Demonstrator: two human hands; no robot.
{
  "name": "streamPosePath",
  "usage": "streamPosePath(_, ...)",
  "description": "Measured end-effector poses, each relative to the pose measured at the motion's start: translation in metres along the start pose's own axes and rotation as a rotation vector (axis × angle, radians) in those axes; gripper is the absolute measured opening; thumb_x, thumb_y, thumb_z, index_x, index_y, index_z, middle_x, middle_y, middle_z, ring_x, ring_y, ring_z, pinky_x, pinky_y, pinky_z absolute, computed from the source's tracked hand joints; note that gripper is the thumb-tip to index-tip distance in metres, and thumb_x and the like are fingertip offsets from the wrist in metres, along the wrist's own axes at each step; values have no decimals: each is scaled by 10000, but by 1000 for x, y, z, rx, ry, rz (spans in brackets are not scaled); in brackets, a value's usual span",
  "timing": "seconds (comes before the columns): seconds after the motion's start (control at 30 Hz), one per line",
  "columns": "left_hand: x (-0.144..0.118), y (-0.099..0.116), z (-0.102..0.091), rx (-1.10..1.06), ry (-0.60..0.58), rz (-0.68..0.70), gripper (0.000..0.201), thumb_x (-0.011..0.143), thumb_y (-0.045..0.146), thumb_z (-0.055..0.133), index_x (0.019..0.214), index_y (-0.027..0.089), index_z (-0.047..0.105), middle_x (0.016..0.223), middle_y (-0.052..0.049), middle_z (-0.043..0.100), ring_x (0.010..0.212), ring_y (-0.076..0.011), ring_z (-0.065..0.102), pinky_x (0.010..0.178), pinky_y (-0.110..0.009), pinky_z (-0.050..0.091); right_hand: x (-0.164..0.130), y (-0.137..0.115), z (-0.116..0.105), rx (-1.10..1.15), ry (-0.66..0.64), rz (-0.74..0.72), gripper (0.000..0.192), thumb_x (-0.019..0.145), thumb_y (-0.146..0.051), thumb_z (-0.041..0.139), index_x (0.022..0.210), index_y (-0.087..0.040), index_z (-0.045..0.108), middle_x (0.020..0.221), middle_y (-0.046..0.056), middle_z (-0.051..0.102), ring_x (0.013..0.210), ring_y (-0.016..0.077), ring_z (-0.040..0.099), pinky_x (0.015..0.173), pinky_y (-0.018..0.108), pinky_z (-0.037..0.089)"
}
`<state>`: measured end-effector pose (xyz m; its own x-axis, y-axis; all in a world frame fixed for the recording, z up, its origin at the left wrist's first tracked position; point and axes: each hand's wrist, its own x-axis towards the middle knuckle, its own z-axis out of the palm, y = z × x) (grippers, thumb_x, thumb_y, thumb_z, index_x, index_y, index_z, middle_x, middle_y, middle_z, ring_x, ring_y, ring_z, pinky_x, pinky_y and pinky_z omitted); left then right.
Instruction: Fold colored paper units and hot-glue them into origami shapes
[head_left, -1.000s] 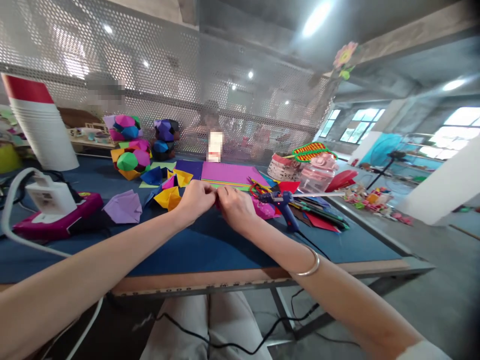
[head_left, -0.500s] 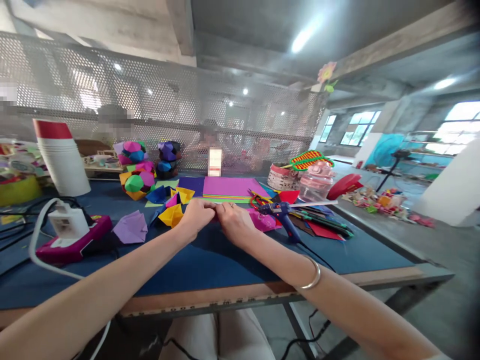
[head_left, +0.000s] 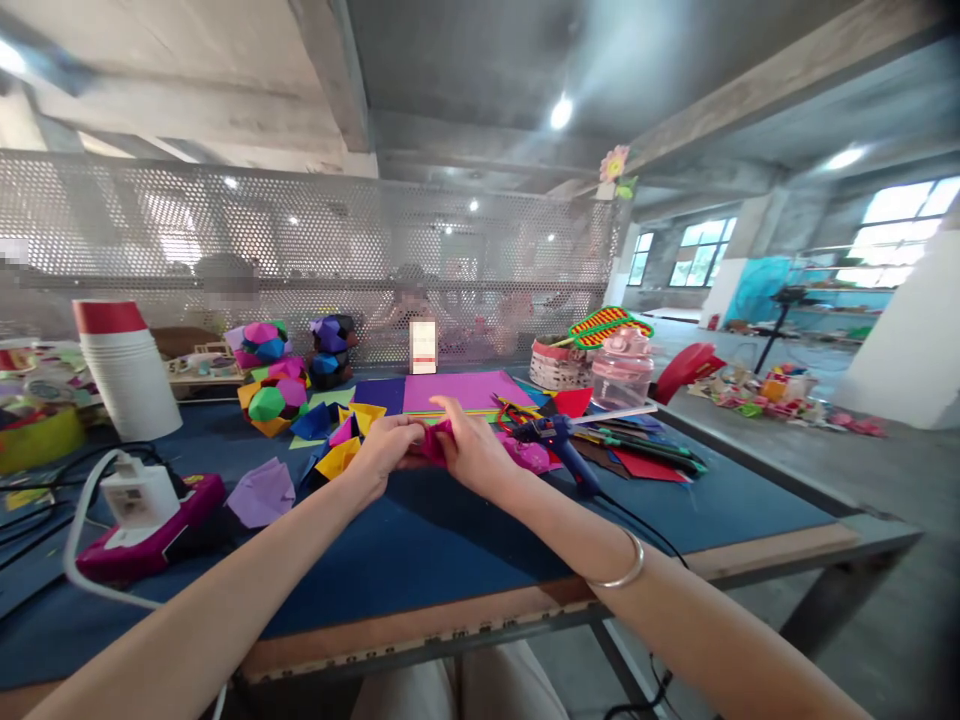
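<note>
Between my hands is a small piece of magenta folded paper (head_left: 435,444), mostly covered by my fingers. My left hand (head_left: 390,450) pinches its left side. My right hand (head_left: 474,450) grips its right side, with the index finger raised. Just left of my hands lie yellow folded paper pieces (head_left: 339,458) with blue and pink ones among them. Behind my hands is a stack of coloured paper (head_left: 465,388), purple on top. A blue glue gun (head_left: 571,455) rests to the right, beside a pink object (head_left: 529,456).
A magenta power strip (head_left: 150,530) with a white plug, a lilac folded paper (head_left: 261,492) and stacked paper cups (head_left: 126,370) stand left. Faceted paper balls (head_left: 276,402) sit behind. On the right are pens (head_left: 652,446), a clear bottle (head_left: 622,372) and a basket (head_left: 559,366).
The camera view has tilted up slightly. Magenta paper now shows between my hands, where it was hidden before. My right index finger has lifted.
</note>
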<state>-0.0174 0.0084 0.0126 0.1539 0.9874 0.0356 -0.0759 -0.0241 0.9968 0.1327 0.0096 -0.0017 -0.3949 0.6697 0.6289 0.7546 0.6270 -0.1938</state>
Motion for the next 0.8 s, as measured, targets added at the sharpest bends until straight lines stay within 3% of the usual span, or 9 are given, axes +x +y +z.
streamPosePath(0.1,-1,2,0,52,-3,37,179,622,209,613,790,148,603,696,-10,633,645,-150,620,594,-306,563,0,2,1,87,-15,11,528,857,-125,412,1365,-155,275,999,105,645,846,232,612,749,336,443)
streamPosePath(0.23,5,-4,-4,184,28,110,243,571,168,678,798,137,597,689,-6,619,584,-136,599,504,-255,525,-1,3,5,190,-21,5,580,803,-89,473,1349,-176,298,1070,115,613,950,246,588,818,371,441)
streamPosePath(0.43,19,-12,-15,235,184,145,181,610,117,604,791,126,602,662,2,604,526,-106,577,490,-219,489,2,9,11,311,48,39,613,760,-123,580,1314,-167,321,1072,118,622,955,220,597,847,362,445)
streamPosePath(0.53,21,-11,-15,166,183,116,153,626,119,596,778,125,580,629,18,581,503,-87,561,503,-207,482,4,16,11,311,35,146,509,763,-148,585,1238,-160,400,971,99,662,864,206,625,785,337,462)
streamPosePath(0.67,17,-9,-10,146,162,36,200,607,102,614,802,122,571,652,4,600,554,-96,582,538,-205,485,7,23,10,288,-13,298,214,768,-147,567,981,-164,561,821,61,679,764,182,635,704,286,463)
streamPosePath(0.8,14,-8,-9,192,77,133,337,592,153,682,922,126,617,863,-59,666,678,-117,618,554,-183,467,9,24,8,284,7,283,156,753,-126,570,902,-163,599,819,48,684,741,161,629,690,263,457)
